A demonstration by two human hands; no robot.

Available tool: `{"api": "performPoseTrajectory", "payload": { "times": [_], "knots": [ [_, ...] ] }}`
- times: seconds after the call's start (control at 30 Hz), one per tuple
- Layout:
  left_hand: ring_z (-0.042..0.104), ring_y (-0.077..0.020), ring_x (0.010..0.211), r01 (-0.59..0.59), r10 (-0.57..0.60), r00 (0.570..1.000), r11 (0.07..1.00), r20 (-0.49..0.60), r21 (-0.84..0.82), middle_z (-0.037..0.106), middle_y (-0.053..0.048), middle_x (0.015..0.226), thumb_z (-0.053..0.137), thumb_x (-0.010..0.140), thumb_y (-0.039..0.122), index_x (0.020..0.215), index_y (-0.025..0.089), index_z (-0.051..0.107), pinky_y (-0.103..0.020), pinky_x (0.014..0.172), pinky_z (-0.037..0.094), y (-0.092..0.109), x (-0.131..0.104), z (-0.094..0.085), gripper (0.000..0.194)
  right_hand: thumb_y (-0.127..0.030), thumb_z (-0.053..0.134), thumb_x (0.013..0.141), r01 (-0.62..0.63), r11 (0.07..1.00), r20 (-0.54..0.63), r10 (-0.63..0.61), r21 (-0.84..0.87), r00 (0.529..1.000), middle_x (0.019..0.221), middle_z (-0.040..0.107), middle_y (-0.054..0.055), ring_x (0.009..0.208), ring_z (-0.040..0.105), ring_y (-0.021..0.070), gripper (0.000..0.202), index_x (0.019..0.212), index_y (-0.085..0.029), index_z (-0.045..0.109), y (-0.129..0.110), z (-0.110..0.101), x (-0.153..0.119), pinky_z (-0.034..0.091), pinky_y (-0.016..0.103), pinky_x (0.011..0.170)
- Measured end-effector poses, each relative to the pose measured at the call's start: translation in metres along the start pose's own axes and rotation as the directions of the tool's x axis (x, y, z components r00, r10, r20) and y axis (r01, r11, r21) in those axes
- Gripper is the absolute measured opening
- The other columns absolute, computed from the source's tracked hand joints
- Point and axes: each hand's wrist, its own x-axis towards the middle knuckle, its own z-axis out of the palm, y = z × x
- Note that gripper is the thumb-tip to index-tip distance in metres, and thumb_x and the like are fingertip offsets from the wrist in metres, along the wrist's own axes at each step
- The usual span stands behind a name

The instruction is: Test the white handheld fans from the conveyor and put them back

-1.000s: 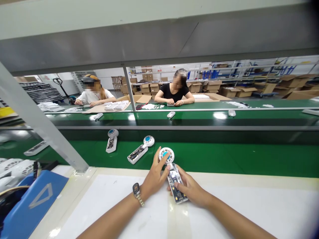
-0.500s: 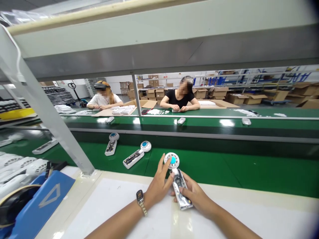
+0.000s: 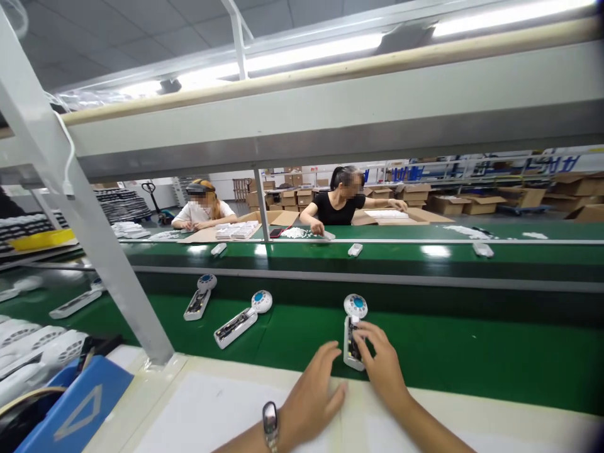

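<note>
A small white handheld fan (image 3: 350, 343) with a blue centre on its round head lies on the green belt, its handle casing uncovered and the circuit inside showing. My right hand (image 3: 383, 362) grips the right side of its handle, thumb and fingers at the upper part. To the lower left, my left hand (image 3: 314, 393) is apart from the fan, fingers spread and holding nothing. It hovers over the bench's front edge, slightly blurred. A wristwatch (image 3: 270, 420) sits on the left wrist. Two more uncovered fans, a nearer fan (image 3: 236, 327) and a farther fan (image 3: 200, 297), lie to the left.
The green conveyor belt (image 3: 448, 340) runs across beyond the pale bench (image 3: 212, 402). A slanting metal post (image 3: 108, 233) and a blue holder (image 3: 78, 402) stand at left. An overhead beam (image 3: 330, 135) crosses above. Two people sit opposite, behind a second belt carrying white casings.
The fan went from both hands over the bench onto the belt, with my right hand on it. My left hand let go and drew back toward me. The camera view tilted upward.
</note>
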Motion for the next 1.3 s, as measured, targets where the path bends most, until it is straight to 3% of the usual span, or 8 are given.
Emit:
{"api": "performPoseTrajectory", "payload": {
  "times": [0.17,0.27,0.4,0.77,1.0,1.07,1.2,1.3],
  "knots": [
    [0.053,-0.0176,0.096,0.026,-0.034,0.999,0.968,-0.027,-0.248,0.047,-0.011,0.119,0.046,0.083,0.019,0.114,0.019,0.042,-0.032,0.086,0.044,-0.005,0.013,0.017,0.031,-0.018,0.043,0.086,0.230,0.972,0.112,-0.235,0.053,0.966,0.090,0.063,0.007,0.090,0.057,0.0211,0.018,0.083,-0.022,0.061,-0.012,0.003,-0.005,0.049,0.035,0.078],
    [0.055,-0.0182,0.088,0.036,-0.099,0.981,0.938,-0.168,-0.345,0.051,-0.012,0.109,0.044,0.084,0.026,0.106,0.017,0.044,-0.031,0.077,0.045,-0.016,0.019,0.026,0.024,-0.015,0.046,0.085,0.232,0.970,0.116,-0.239,0.064,0.964,0.087,0.062,0.005,0.085,0.057,0.0192,0.015,0.079,-0.022,0.058,-0.016,0.001,-0.004,0.048,0.031,0.073],
    [0.056,-0.0154,0.074,-0.060,-0.030,0.971,0.929,-0.236,-0.365,0.055,-0.008,0.092,0.046,0.084,0.028,0.105,0.017,0.044,-0.029,0.071,0.045,-0.021,0.016,0.034,0.024,-0.013,0.047,0.084,0.183,0.978,0.142,-0.197,0.101,0.970,0.084,0.060,0.004,0.081,0.056,0.0171,0.014,0.078,-0.022,0.056,-0.019,-0.003,-0.004,0.047,0.028,0.071],
    [0.056,-0.0135,0.070,-0.037,0.035,0.999,0.962,-0.012,-0.269,0.056,-0.005,0.087,0.042,0.085,0.018,0.117,0.020,0.032,-0.025,0.068,0.045,-0.004,0.010,0.020,0.034,-0.022,0.047,0.086,0.102,0.987,0.226,-0.129,0.126,0.965,0.068,0.058,0.001,0.065,0.055,0.0135,0.018,0.069,-0.019,0.054,-0.020,-0.008,-0.009,0.041,0.023,0.061],
    [0.057,-0.0145,0.072,-0.148,0.162,0.985,0.970,0.058,-0.195,0.060,-0.005,0.095,0.048,0.080,0.014,0.134,0.023,0.010,-0.026,0.069,0.044,0.003,0.000,0.019,0.066,-0.029,0.027,0.092,0.102,0.994,0.324,-0.112,0.047,0.939,0.049,0.038,-0.005,0.045,0.038,0.0097,0.039,0.056,-0.020,0.038,-0.023,-0.009,-0.016,0.030,0.023,0.048],
    [0.054,-0.0134,0.067,-0.090,0.105,0.993,0.968,0.052,-0.235,0.058,-0.004,0.086,0.048,0.081,0.019,0.130,0.020,0.018,-0.024,0.063,0.042,0.003,-0.001,0.019,0.058,-0.029,0.027,0.092,0.128,0.992,0.355,-0.126,0.020,0.926,0.050,0.040,-0.004,0.045,0.039,0.0098,0.038,0.057,-0.020,0.038,-0.024,-0.009,-0.016,0.030,0.023,0.047],
    [0.040,-0.0095,0.056,0.180,-0.209,0.977,0.908,-0.038,-0.379,0.040,0.005,0.064,0.045,0.085,0.036,0.095,0.017,0.040,-0.020,0.052,0.033,0.006,0.007,0.013,0.022,-0.029,0.032,0.091,0.270,0.960,0.418,-0.219,-0.067,0.882,0.052,0.047,-0.003,0.046,0.043,0.0106,0.035,0.058,-0.021,0.042,-0.026,-0.008,-0.017,0.030,0.023,0.046],
    [0.033,-0.0093,0.055,0.248,-0.280,0.959,0.894,-0.033,-0.374,0.033,0.006,0.058,0.034,0.089,0.040,0.066,0.018,0.036,-0.021,0.052,0.028,0.005,0.013,0.008,0.032,-0.024,0.033,0.091,0.435,0.893,0.426,-0.351,-0.115,0.834,0.053,0.054,-0.001,0.045,0.047,0.0117,0.033,0.062,-0.020,0.047,-0.029,-0.007,-0.020,0.031,0.024,0.047]
  ]
}}
